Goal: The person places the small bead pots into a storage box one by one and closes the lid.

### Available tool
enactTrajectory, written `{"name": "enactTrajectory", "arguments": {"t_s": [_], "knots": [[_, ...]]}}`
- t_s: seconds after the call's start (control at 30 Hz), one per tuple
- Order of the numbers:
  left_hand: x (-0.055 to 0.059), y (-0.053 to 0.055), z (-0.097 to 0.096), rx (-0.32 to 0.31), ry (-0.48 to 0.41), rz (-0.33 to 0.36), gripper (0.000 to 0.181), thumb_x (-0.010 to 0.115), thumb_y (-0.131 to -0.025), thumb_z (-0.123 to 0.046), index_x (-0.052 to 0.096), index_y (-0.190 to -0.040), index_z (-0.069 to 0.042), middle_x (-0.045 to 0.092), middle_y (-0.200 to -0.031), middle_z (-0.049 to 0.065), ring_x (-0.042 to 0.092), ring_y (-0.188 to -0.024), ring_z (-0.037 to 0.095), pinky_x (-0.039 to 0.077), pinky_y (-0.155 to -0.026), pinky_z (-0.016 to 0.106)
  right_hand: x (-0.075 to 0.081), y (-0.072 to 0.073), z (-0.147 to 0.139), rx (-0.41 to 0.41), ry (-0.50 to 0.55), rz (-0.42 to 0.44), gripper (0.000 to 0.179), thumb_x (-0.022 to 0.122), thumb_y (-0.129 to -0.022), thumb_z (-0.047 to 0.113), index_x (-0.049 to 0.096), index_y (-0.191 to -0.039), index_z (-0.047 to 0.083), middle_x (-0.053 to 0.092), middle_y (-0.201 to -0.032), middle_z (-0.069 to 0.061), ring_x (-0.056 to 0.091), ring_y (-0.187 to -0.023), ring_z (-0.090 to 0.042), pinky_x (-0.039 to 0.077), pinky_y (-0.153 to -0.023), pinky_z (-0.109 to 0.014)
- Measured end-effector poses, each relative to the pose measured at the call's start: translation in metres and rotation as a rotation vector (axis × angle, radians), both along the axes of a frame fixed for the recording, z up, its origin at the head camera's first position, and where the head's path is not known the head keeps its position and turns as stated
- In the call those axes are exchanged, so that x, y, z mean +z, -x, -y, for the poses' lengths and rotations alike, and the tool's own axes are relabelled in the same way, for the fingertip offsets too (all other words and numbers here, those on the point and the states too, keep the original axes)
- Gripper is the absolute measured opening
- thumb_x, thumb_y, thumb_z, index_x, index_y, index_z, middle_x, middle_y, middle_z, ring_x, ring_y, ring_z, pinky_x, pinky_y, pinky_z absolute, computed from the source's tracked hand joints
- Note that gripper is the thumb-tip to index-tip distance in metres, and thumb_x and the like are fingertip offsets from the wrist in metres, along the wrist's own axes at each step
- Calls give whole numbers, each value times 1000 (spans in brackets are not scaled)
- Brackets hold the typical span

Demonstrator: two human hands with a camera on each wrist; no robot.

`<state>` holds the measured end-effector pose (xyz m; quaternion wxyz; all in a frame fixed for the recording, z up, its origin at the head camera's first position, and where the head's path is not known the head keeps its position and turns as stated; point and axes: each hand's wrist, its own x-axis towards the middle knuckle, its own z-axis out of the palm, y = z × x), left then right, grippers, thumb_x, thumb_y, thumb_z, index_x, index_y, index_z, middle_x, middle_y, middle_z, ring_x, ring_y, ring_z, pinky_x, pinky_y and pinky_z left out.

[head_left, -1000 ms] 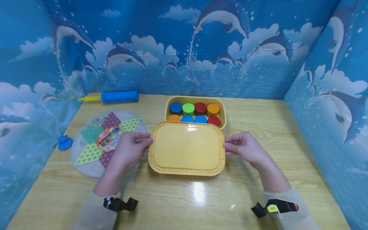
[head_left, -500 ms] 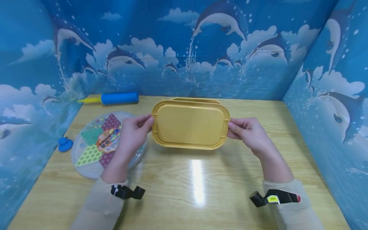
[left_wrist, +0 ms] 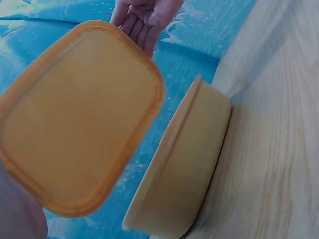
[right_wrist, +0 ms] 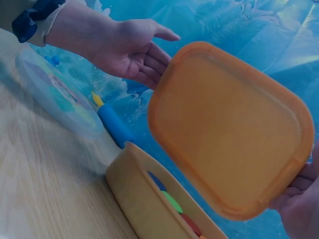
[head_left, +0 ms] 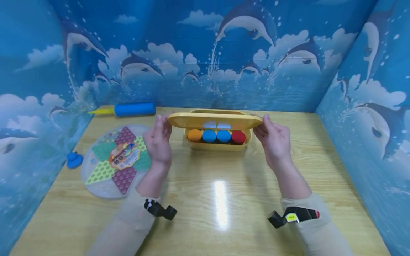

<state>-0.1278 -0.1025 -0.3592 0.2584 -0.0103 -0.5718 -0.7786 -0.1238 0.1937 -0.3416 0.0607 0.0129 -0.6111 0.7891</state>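
Note:
A yellow plastic lid (head_left: 214, 121) hangs over the matching yellow box (head_left: 217, 146), tilted with its near edge raised. My left hand (head_left: 159, 142) holds the lid's left end, and my right hand (head_left: 275, 142) holds the right end. In the right wrist view the left hand (right_wrist: 134, 55) has its fingers at the lid's edge, its thumb apart from it. The box contains short round pots with coloured tops; an orange pot (head_left: 194, 135), two blue ones and a red pot (head_left: 238, 137) show in the front row. The lid hides the back row in the head view.
A round Chinese checkers board (head_left: 123, 160) lies left of the box. Behind it is a blue hand pump (head_left: 134, 109) with a yellow nozzle. A small blue rubber duck (head_left: 74, 160) stands at the left. Dolphin-print cloth (head_left: 205, 89) closes off the back and sides.
Both hands have carried the lid away from me and up over the box, turning it over. Its near edge has risen, and the hands have rotated palms inward.

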Motion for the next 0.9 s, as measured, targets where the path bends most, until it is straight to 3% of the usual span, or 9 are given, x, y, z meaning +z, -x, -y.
{"name": "enactTrajectory", "arguments": {"t_s": [0.13,0.23,0.33,0.4,0.5,0.57,0.67,0.77,0.9], "knots": [[-6,4,-7,57,23,3,53,56,-112,-36,77,-82,2,78,-91,3,70,-91,7,56,-104,28,-4,2,3,-63,5,1,49,59,-111,34,64,-134,-8,61,-143,-24,61,-133,-26,46,-114,-39],[-6,6,-8,91,124,83,68,58,-109,-46,56,-53,-7,75,-88,13,64,-89,8,50,-113,31,-5,3,4,-92,-19,-16,50,59,-111,33,63,-133,-11,59,-145,-26,57,-137,-28,44,-115,-40],[-3,6,-6,77,205,175,75,59,-108,-51,44,-48,-8,76,-99,19,66,-104,8,46,-116,31,-3,3,4,-108,-16,-15,40,58,-112,29,67,-130,-4,56,-149,-24,51,-142,-28,42,-117,-40],[0,5,-4,40,228,231,75,61,-106,-53,41,-49,-8,68,-82,20,64,-95,13,50,-108,30,-1,3,3,-108,6,-9,30,59,-112,26,74,-121,2,52,-153,-22,46,-147,-26,39,-120,-41],[3,3,-1,-49,245,303,75,60,-106,-55,42,-55,-3,69,-81,11,64,-113,9,49,-107,28,0,2,1,-79,31,2,44,57,-113,24,79,-88,-5,43,-161,-18,35,-154,-25,31,-124,-46],[3,2,2,-125,252,326,73,58,-107,-55,52,-64,4,71,-91,10,61,-121,10,47,-109,26,1,2,-1,-36,42,11,44,55,-113,24,77,-98,-11,35,-167,-16,27,-157,-25,27,-126,-48],[4,2,7,-221,287,354,64,55,-109,-51,70,-94,8,58,-151,-3,39,-150,9,38,-121,29,1,1,-4,48,19,26,52,51,-114,26,61,-126,-24,24,-172,-14,21,-158,-24,22,-128,-44],[4,1,12,-287,338,364,59,57,-109,-49,62,-139,1,36,-167,-3,34,-153,17,36,-122,33,0,0,-7,131,-21,31,62,50,-115,27,31,-153,-18,13,-175,-15,13,-160,-23,17,-129,-42],[6,1,16,-337,407,386,67,66,-104,-50,56,-148,0,30,-170,0,34,-153,22,34,-125,38,0,-1,-14,201,-117,38,67,56,-112,25,24,-158,-12,7,-176,-12,6,-161,-23,19,-128,-40]]}}
